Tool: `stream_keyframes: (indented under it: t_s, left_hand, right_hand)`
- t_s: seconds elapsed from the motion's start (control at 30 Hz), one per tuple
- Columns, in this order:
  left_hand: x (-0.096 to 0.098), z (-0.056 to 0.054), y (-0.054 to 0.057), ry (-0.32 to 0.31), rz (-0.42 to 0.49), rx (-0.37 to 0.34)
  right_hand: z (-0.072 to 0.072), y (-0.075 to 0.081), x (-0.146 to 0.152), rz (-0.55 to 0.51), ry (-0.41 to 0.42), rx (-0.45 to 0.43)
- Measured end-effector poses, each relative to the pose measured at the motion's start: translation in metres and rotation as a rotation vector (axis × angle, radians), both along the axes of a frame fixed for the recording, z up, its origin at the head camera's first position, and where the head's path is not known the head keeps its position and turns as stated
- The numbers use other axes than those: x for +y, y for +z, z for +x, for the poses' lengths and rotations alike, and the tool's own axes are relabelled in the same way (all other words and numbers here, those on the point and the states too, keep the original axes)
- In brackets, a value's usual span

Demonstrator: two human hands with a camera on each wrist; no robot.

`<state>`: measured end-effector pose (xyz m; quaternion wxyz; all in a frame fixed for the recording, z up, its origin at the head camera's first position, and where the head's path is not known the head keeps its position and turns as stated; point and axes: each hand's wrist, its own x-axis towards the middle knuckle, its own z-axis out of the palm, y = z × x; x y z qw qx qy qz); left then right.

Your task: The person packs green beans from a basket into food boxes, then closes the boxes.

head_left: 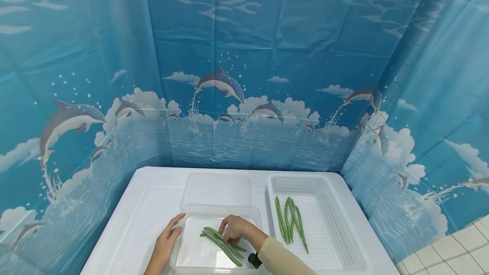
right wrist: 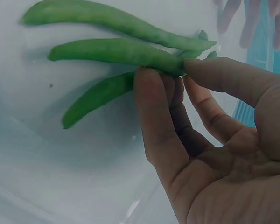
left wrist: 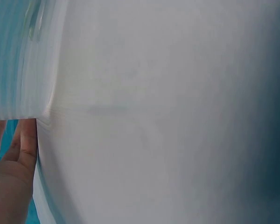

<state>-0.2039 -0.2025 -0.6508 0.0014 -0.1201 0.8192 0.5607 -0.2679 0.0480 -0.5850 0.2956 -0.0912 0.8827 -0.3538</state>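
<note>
Green beans point(head_left: 221, 246) lay in a bunch inside a clear box point(head_left: 237, 210) on the white bench point(head_left: 130, 228). The right hand point(head_left: 238, 229) reached over them, its grip closed in a pinch of thumb and fingertips on one bean point(right wrist: 116, 52). The left hand point(head_left: 165, 243) was at the box's left side, its grip loose with fingers extended. To the box's right stood a white basket point(head_left: 349, 228) with more beans point(head_left: 281, 220) in it. Behind hung a blue dolphin curtain point(head_left: 244, 50).

Dolphin-printed blue sheeting point(head_left: 244, 33) hangs around a white table point(head_left: 126, 224), above pale tiles point(head_left: 447, 248).
</note>
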Motion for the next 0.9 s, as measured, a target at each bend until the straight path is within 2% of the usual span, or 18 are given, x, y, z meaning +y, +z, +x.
stream_keyframes:
  t_s: [0.33,0.5,0.6,0.77,0.9]
  left_hand:
    - [0.000,0.001,0.000,-0.028,0.047,0.004]
    - [-0.001,0.001,0.000,-0.031,0.046,-0.002]
    - [-0.001,0.002,0.000,-0.028,0.042,-0.002]
    - [-0.001,0.002,0.000,-0.029,0.043,0.005]
    - [-0.001,0.003,0.000,-0.033,0.037,0.008]
  right_hand:
    - [-0.004,-0.008,0.004,0.021,0.001,0.008]
    - [-0.005,0.000,0.007,-0.016,-0.013,0.007]
    - [-0.006,0.009,0.013,-0.088,-0.032,-0.001]
    - [-0.015,0.026,0.034,-0.267,-0.083,-0.033]
    - [-0.023,0.043,0.056,-0.340,-0.123,-0.044]
